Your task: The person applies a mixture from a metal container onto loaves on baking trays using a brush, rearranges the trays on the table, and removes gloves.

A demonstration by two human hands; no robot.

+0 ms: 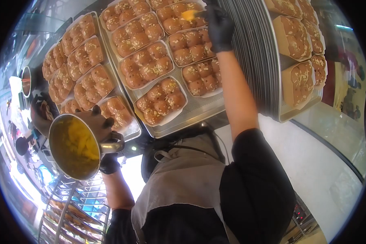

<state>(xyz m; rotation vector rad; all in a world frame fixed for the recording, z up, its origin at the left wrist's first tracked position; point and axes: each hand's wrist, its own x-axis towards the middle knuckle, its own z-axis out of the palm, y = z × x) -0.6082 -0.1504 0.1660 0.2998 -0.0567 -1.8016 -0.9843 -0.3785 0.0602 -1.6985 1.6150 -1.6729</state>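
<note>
My left hand (99, 124), in a dark glove, holds a metal pot (55, 144) from behind. The pot is tilted toward the camera and shows yellow contents; its handle points right. My right hand (220, 28), in a black glove, is closed around a brush whose yellow tip (188, 15) is over a bun loaf (177, 20) near the top. The brush handle is mostly hidden by the fingers. Seed-topped brown bun loaves in paper cases, such as the nearest one (160, 101), sit on a perforated metal tray (203, 112).
Another tray (134, 132) of loaves lies on the left. A stack of metal trays (252, 61) stands right of my right arm, with more loaves (299, 81) on a tray beyond it. At the lower left is a wire rack (69, 203) holding items.
</note>
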